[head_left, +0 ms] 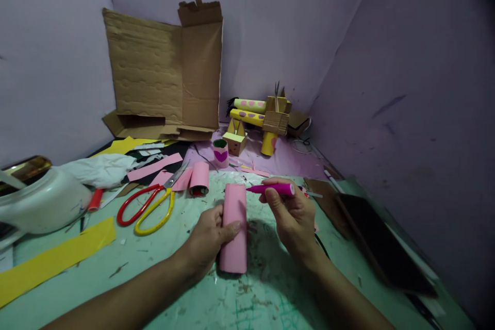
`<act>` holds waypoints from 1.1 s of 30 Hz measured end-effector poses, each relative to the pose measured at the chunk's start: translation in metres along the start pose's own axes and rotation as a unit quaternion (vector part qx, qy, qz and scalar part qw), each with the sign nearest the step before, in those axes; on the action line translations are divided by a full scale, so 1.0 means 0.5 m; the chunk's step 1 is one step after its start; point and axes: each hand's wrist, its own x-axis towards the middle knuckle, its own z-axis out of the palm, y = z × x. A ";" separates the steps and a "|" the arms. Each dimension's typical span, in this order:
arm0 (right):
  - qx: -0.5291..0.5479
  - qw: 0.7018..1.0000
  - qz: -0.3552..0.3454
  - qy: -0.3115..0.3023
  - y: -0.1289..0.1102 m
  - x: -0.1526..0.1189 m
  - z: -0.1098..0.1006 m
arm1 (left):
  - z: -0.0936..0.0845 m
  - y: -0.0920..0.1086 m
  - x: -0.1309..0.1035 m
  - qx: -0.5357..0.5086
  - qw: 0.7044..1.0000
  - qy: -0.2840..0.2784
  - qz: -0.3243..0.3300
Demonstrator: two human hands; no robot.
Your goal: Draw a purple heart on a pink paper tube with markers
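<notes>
My left hand (pixel 211 240) is wrapped round a pink paper-covered tube (pixel 234 247), thumb across its front, holding it over the green tabletop. In my right hand (pixel 296 221) is a magenta marker (pixel 276 189), gripped between thumb and fingers. Its tip points left and comes close to the tube's upper right edge; whether it touches, I cannot tell. Behind the tube lies a shorter pink roll (pixel 199 178). Scissors (pixel 154 206) with one red and one yellow handle rest to the left of my left hand.
A bent cardboard sheet (pixel 154 67) leans on the back wall. Yellow tube figures (pixel 266 113) and a small cup with a purple heart (pixel 220 153) stand behind. At left are a yellow strip (pixel 62 255) and a white rounded object (pixel 50 201); at right, a dark flat slab (pixel 382 242).
</notes>
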 end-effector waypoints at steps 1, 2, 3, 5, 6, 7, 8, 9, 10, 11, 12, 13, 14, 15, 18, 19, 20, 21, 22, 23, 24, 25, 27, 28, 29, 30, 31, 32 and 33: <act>-0.004 1.000 -0.005 -0.005 -0.001 0.001 0.000 | 0.000 0.000 0.000 0.003 1.000 -0.003 0.000; -0.011 1.000 -0.015 -0.009 -0.002 0.001 0.001 | 0.000 0.000 0.000 0.008 1.000 -0.005 0.000; -0.020 0.999 -0.028 -0.011 -0.004 0.002 0.001 | -0.001 -0.001 0.001 0.012 1.000 -0.005 0.001; -0.043 0.998 -0.054 -0.015 -0.006 0.003 0.002 | -0.002 -0.003 0.002 0.022 1.000 -0.004 0.007; -0.053 0.996 -0.063 -0.016 -0.006 0.004 0.002 | -0.002 -0.005 0.003 0.030 1.000 -0.002 0.010; -0.061 0.996 -0.069 -0.016 -0.007 0.004 0.003 | -0.003 -0.006 0.003 0.038 0.999 0.000 0.013; -0.067 0.995 -0.072 -0.016 -0.007 0.005 0.003 | -0.003 -0.007 0.003 0.047 0.999 0.001 0.016; -0.071 0.995 -0.074 -0.015 -0.007 0.005 0.003 | -0.002 -0.007 0.003 0.055 0.998 0.002 0.017; -0.075 0.994 -0.076 -0.015 -0.007 0.006 0.004 | -0.002 -0.008 0.003 0.063 0.998 0.002 0.018; -0.077 0.994 -0.078 -0.016 -0.008 0.007 0.004 | -0.002 -0.008 0.002 0.070 0.997 0.001 0.020; -0.080 0.994 -0.079 -0.017 -0.008 0.008 0.005 | -0.001 -0.008 0.001 0.076 0.997 -0.001 0.023; -0.082 0.993 -0.081 -0.019 -0.008 0.008 0.005 | -0.001 -0.008 0.001 0.081 0.996 -0.004 0.026; -0.083 0.993 -0.083 -0.020 -0.008 0.009 0.005 | -0.001 -0.008 0.001 0.084 0.996 -0.006 0.028; -0.084 0.993 -0.084 -0.021 -0.008 0.010 0.005 | -0.002 -0.008 0.001 0.086 0.996 -0.008 0.030; -0.088 0.992 -0.083 -0.023 -0.007 0.010 0.005 | -0.003 -0.008 0.002 0.093 0.995 -0.009 0.033; -0.089 0.992 -0.083 -0.025 -0.006 0.010 0.005 | -0.003 -0.009 0.002 0.095 0.995 -0.009 0.033; -0.088 0.992 -0.082 -0.027 -0.005 0.009 0.005 | -0.003 -0.009 0.002 0.095 0.995 -0.010 0.034; -0.088 0.992 -0.082 -0.030 -0.005 0.009 0.004 | -0.003 -0.008 0.002 0.094 0.995 -0.011 0.035; -0.087 0.992 -0.083 -0.032 -0.004 0.009 0.004 | -0.002 -0.008 0.002 0.092 0.995 -0.014 0.036; -0.087 0.992 -0.083 -0.033 -0.003 0.009 0.003 | -0.001 -0.008 0.002 0.088 0.995 -0.017 0.038; -0.087 0.992 -0.083 -0.033 -0.002 0.009 0.003 | -0.001 -0.008 0.001 0.085 0.995 -0.019 0.040; -0.087 0.992 -0.083 -0.033 0.000 0.009 0.003 | -0.001 -0.008 0.001 0.082 0.996 -0.020 0.041; -0.086 0.992 -0.080 -0.034 0.001 0.010 0.003 | -0.001 -0.008 0.001 0.080 0.996 -0.017 0.037; -0.086 0.993 -0.077 -0.036 0.001 0.010 0.003 | -0.002 -0.009 0.001 0.080 0.996 -0.016 0.036; -0.085 0.993 -0.074 -0.038 0.001 0.010 0.003 | -0.003 -0.009 0.001 0.081 0.996 -0.015 0.035; -0.085 0.993 -0.071 -0.040 0.001 0.010 0.003 | -0.004 -0.010 0.001 0.082 0.996 -0.015 0.035; -0.084 0.993 -0.070 -0.040 0.000 0.011 0.003 | -0.005 -0.010 0.001 0.083 0.996 -0.015 0.035; -0.083 0.993 -0.069 -0.040 -0.001 0.010 0.003 | -0.005 -0.010 0.001 0.083 0.996 -0.015 0.036; -0.082 0.993 -0.070 -0.040 -0.002 0.010 0.003 | -0.005 -0.010 0.001 0.083 0.996 -0.013 0.037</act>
